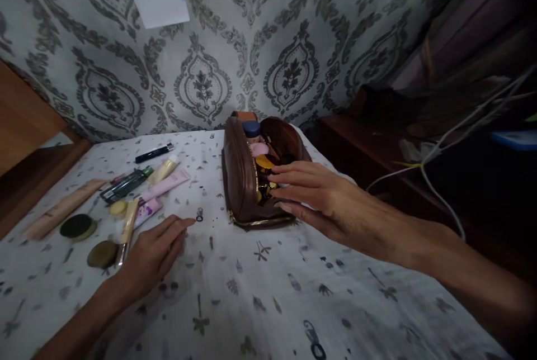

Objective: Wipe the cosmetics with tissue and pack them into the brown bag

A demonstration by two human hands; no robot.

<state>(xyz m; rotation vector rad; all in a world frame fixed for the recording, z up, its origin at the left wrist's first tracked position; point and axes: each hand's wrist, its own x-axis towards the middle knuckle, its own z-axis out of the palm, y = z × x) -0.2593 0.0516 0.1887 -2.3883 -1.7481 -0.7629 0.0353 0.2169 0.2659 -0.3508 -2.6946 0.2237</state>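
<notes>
My right hand (323,198) reaches over the opening of a brown zip-up makeup bag (239,173), fingers stretched out and slightly apart. Its fingertips are at a shiny gold-and-black item (264,164) inside; whether they touch it, I cannot tell. A dark blue cap (251,129) and something pink (259,149) also show in the bag, whose lid is folded back. On the patterned sheet lies my left hand (155,251), fingers extended with nothing in them. Just beyond it are a makeup brush (128,231), a round compact (103,254) and a pink tube (168,184).
Farther left lie another round compact (78,227), a beige tube (62,210), a dark green-capped item (126,185) and a black pen-like item (154,153). Patterned wallpaper (247,41) rises behind the bed. White cables (440,153) hang at the right.
</notes>
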